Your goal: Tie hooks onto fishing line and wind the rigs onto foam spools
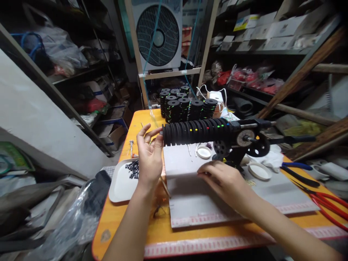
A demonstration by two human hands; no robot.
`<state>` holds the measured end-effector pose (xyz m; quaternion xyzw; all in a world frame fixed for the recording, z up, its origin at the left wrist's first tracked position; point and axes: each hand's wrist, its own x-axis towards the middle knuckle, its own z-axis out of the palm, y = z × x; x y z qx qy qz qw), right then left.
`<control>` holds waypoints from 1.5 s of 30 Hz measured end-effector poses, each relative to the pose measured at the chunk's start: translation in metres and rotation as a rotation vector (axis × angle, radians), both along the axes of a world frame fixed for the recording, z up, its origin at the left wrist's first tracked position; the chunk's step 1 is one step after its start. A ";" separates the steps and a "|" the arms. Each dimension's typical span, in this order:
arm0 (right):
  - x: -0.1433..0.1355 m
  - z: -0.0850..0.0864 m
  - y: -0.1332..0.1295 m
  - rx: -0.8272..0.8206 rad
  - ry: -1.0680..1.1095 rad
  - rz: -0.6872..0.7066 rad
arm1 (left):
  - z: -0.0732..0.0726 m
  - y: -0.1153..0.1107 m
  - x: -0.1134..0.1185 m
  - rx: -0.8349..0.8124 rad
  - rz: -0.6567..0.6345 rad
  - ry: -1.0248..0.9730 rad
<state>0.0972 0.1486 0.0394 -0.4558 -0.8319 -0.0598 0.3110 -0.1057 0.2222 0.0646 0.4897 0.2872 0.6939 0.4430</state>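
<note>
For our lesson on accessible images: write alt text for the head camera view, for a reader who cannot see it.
A person's left hand touches the end of a row of black spools on a geared winding machine, while the right hand rests on the grey mat below. Stacked spools and a white tray share the orange table.

Right-hand fingertips: hidden under palm. Red-handled tool: cut off, right edge. Small black parts in tray: too small to identify.
</note>
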 end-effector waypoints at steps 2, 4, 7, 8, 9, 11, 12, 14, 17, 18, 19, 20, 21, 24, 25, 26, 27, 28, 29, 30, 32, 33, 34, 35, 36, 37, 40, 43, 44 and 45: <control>-0.011 0.029 0.002 0.060 0.074 0.083 | 0.000 0.000 0.000 0.007 -0.006 -0.001; -0.023 0.060 0.010 0.194 0.177 0.176 | -0.001 0.001 0.000 0.013 -0.006 0.004; -0.036 0.092 0.027 0.354 0.209 0.132 | -0.001 0.001 -0.001 0.010 -0.004 0.020; -0.039 0.097 0.033 0.372 0.200 0.107 | -0.001 0.001 -0.001 0.008 -0.006 0.023; -0.041 0.100 0.038 0.376 0.186 0.091 | -0.001 0.001 -0.001 0.009 -0.009 0.023; -0.044 0.101 0.046 0.363 0.160 0.085 | -0.001 0.000 -0.001 0.012 -0.016 0.018; -0.044 0.100 0.048 0.360 0.150 0.084 | -0.001 0.000 -0.001 0.013 -0.015 0.016; -0.045 0.098 0.050 0.360 0.145 0.073 | -0.001 0.000 -0.001 0.012 -0.007 0.017; -0.046 0.096 0.050 0.372 0.145 0.058 | -0.001 0.000 -0.001 0.009 0.003 0.016; -0.047 0.096 0.050 0.381 0.143 0.054 | -0.001 0.000 -0.001 0.009 0.003 0.013; -0.047 0.095 0.050 0.389 0.139 0.048 | -0.001 0.000 -0.001 0.009 0.004 0.012; -0.048 0.095 0.051 0.396 0.135 0.042 | -0.002 0.000 -0.001 0.009 0.004 0.012; -0.048 0.094 0.051 0.406 0.131 0.039 | -0.002 0.000 -0.001 0.010 0.004 0.012; -0.048 0.092 0.050 0.439 0.101 0.038 | -0.002 0.000 -0.001 0.012 0.007 0.018; -0.048 0.091 0.050 0.448 0.091 0.039 | -0.002 0.000 -0.001 0.013 0.009 0.020; -0.048 0.090 0.049 0.454 0.080 0.041 | -0.002 -0.001 -0.001 0.013 0.011 0.022; -0.048 0.090 0.049 0.456 0.070 0.044 | -0.002 -0.001 -0.001 0.013 0.012 0.023; -0.048 0.090 0.049 0.455 0.060 0.048 | -0.001 -0.001 0.000 0.013 0.011 0.022; -0.049 0.090 0.049 0.456 0.050 0.055 | -0.001 -0.001 0.000 0.013 0.009 0.021; -0.049 0.090 0.050 0.458 0.039 0.063 | -0.001 -0.001 0.000 0.015 0.007 0.019; -0.050 0.091 0.052 0.454 0.017 0.074 | -0.002 0.000 0.000 0.020 0.008 0.018; -0.050 0.092 0.052 0.445 0.011 0.079 | -0.002 0.000 0.000 0.024 0.011 0.019; -0.049 0.093 0.052 0.435 0.007 0.088 | -0.002 0.001 0.000 0.026 0.013 0.021; -0.048 0.093 0.051 0.425 0.003 0.098 | -0.002 0.001 0.000 0.028 0.016 0.023; -0.045 0.093 0.048 0.420 0.005 0.106 | -0.002 0.002 0.000 0.029 0.017 0.022; -0.041 0.092 0.043 0.421 0.014 0.108 | -0.003 0.002 0.000 0.028 0.016 0.018; -0.019 0.078 0.018 0.335 0.072 0.089 | -0.002 0.002 0.000 0.026 0.002 -0.009; 0.016 0.045 -0.008 -0.082 0.001 0.112 | -0.002 0.001 0.000 0.027 -0.001 -0.019; 0.028 0.032 -0.014 -0.207 -0.061 0.096 | -0.002 0.001 0.000 0.026 0.001 -0.015; 0.039 0.018 -0.018 -0.277 -0.090 0.048 | -0.002 0.001 0.000 0.025 0.005 -0.009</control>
